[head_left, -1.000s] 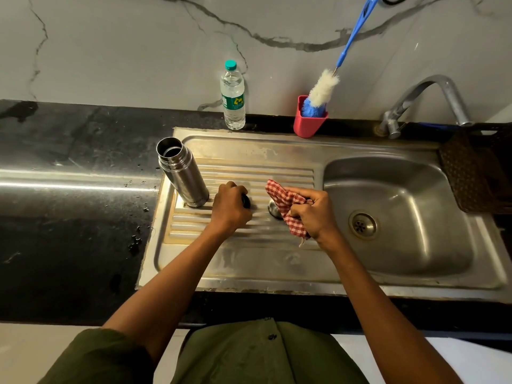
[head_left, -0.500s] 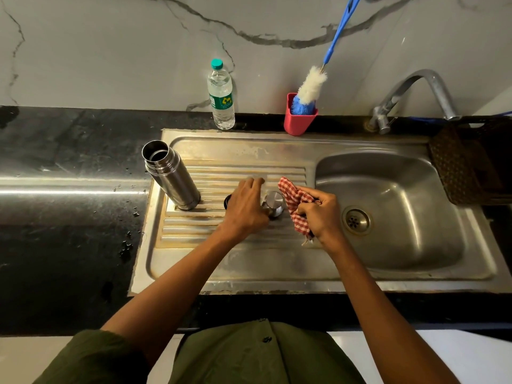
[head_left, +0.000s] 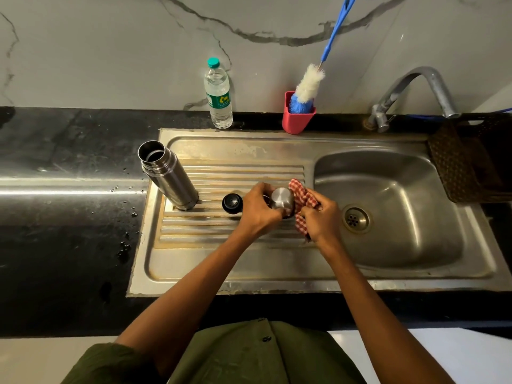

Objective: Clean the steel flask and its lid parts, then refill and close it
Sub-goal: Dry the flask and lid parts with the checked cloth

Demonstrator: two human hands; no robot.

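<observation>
A stainless steel sink unit (head_left: 277, 275) is sitting in a black stone countertop (head_left: 69, 245), which is showing scattered water droplets near the unit's left edge. A grey-veined marble wall (head_left: 110, 51) is rising behind it. The open steel flask (head_left: 169, 176) is standing upright at the left end of the ribbed drainboard (head_left: 221, 173). A black stopper (head_left: 232, 203) is lying on the ribs just right of the flask, apart from it.

The left hand (head_left: 257, 210) is gripping the steel lid cup (head_left: 282, 200), fingers curled round it, above the drainboard's right end. The right hand (head_left: 322, 220) is clutching a red checked cloth (head_left: 302, 203), fingers bunched on the fabric, which is touching the cup.

At the rear, a capped plastic water bottle (head_left: 219, 95) is standing against the wall. A red holder (head_left: 297, 117) is carrying a blue-handled bottle brush (head_left: 309, 84). The tap (head_left: 415, 90) is arching toward the basin (head_left: 388, 206). A dark woven item (head_left: 465, 162) is lying at the right edge.
</observation>
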